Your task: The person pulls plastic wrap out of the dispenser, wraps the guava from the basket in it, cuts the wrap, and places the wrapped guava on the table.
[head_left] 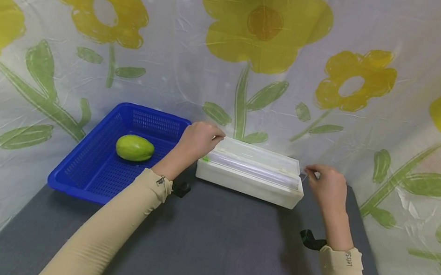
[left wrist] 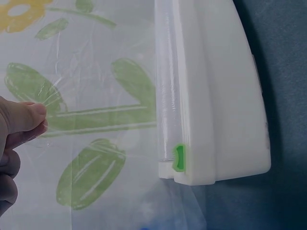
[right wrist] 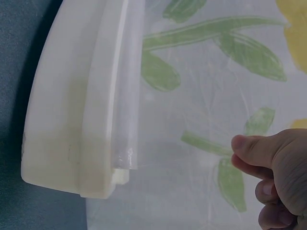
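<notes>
A white cling film dispenser point(head_left: 247, 186) stands on the table with its top open, a clear roll of cling film point(head_left: 254, 169) inside. At its left end, a green slider point(left wrist: 179, 158) shows. My left hand point(head_left: 200, 138) is over the back left corner, pinching thin clear film between thumb and forefinger; creases fan out from the fingertips point(left wrist: 39, 111) in the left wrist view. Beyond the right end, my right hand point(head_left: 328, 185) pinches the film's other side with thumb and forefinger, remaining fingers curled. Between the hands the film is nearly invisible against the curtain.
A blue plastic basket point(head_left: 71, 173) is to the left of the dispenser, with a green-yellow oval fruit point(head_left: 135, 148) in it. Behind the dark grey table point(head_left: 213, 249) hangs a pale curtain point(head_left: 164, 54) printed with yellow flowers, close to the dispenser's back.
</notes>
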Motion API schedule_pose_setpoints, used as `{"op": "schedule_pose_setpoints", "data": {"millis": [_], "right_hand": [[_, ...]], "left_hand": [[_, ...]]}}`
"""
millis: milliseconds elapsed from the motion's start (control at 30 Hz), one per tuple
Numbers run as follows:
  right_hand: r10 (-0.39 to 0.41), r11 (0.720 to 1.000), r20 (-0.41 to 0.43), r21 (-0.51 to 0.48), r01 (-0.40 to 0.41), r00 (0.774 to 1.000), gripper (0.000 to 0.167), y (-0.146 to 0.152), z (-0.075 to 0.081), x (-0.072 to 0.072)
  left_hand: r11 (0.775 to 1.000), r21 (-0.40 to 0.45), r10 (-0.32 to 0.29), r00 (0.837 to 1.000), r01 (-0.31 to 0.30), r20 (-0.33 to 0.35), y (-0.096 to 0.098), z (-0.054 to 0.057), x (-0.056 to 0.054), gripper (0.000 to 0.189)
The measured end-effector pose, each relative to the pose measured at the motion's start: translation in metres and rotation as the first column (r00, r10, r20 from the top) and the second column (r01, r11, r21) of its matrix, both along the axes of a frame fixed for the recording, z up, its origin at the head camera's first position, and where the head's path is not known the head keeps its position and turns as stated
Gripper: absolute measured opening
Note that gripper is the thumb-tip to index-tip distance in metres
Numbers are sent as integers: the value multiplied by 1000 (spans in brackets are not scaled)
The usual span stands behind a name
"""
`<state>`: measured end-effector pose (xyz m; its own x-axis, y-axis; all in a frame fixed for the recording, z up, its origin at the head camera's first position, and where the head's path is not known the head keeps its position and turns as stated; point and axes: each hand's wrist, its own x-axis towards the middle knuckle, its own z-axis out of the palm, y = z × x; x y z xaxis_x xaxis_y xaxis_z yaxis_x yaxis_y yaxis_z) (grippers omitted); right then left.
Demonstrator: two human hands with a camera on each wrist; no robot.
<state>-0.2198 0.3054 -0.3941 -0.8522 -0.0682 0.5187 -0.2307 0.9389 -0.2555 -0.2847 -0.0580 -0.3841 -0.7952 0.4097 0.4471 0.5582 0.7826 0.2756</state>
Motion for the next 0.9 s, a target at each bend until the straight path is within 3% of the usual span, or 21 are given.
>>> {"op": "schedule_pose_setpoints", "data": {"millis": [900], "right_hand": [[23, 999, -133, -21, -26, 991, 9, 0, 3, -2]], "left_hand": [[999, 33, 9, 1000, -8, -24, -1, 10, 5, 18]]}}
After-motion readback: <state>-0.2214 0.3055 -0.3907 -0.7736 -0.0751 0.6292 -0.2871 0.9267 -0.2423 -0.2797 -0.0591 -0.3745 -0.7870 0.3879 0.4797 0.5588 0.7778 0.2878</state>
